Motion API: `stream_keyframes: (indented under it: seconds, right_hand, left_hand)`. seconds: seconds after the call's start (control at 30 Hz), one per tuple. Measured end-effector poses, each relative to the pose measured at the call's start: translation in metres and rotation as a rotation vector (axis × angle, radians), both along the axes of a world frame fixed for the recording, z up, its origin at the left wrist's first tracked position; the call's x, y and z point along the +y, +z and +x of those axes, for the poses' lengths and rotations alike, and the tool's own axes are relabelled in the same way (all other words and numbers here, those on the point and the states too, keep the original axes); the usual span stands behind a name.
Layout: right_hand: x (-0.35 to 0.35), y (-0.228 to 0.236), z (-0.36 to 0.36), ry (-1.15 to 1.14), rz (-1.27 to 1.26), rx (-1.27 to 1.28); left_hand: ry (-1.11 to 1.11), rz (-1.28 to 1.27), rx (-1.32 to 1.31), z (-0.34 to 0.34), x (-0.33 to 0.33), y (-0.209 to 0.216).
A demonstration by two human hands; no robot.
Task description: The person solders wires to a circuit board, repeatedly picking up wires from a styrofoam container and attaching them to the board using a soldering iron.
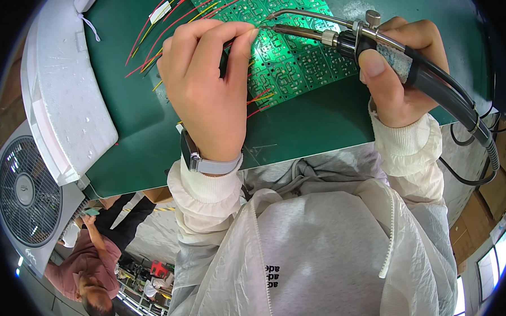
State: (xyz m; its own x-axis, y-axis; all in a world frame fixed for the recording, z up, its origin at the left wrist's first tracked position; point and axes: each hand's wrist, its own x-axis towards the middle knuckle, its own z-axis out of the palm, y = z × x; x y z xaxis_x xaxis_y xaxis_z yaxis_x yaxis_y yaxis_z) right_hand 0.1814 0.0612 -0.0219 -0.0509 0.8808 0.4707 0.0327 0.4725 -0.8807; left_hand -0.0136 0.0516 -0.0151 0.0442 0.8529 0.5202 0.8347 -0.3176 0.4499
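Note:
A soldering iron (345,44) with a thin curved metal feed tube above its barrel is gripped in my right hand (403,80), the thumb along its near side. Its tip points left and meets the green circuit board panel (304,75) close to my left fingertips. My left hand (208,94) is closed in a pinch of thumb and forefinger at that spot, seemingly on a thin wire whose end is mostly hidden. Red and yellow wires (171,27) fan out leftward from the board, passing partly under my left hand. A bright light falls on the board beside the tip.
The green tabletop (134,158) carries a white foam piece (75,94) at left. A grey fan (28,188) stands beyond the table's left edge. From the iron, a black cable (480,134) loops down at right. Another person (90,258) is at lower left.

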Motion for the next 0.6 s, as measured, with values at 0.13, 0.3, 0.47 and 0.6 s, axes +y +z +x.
stream_keyframes:
  seconds: [0.13, 0.3, 0.47, 0.6]
  right_hand:
    - [0.001, -0.001, 0.001, 0.01, 0.012, -0.011]
    - [0.002, -0.002, 0.002, 0.023, -0.002, 0.0]
    - [0.007, -0.002, 0.006, 0.023, 0.097, -0.084]
    - [0.005, 0.0, 0.004, 0.011, 0.119, -0.135]
  left_hand:
    - [-0.005, 0.01, -0.007, 0.0, 0.001, 0.0]
    - [-0.006, 0.04, -0.017, -0.001, 0.003, -0.006]
    - [-0.002, 0.009, 0.018, 0.001, 0.002, 0.0]
    - [-0.029, 0.111, -0.005, -0.004, 0.006, -0.009]
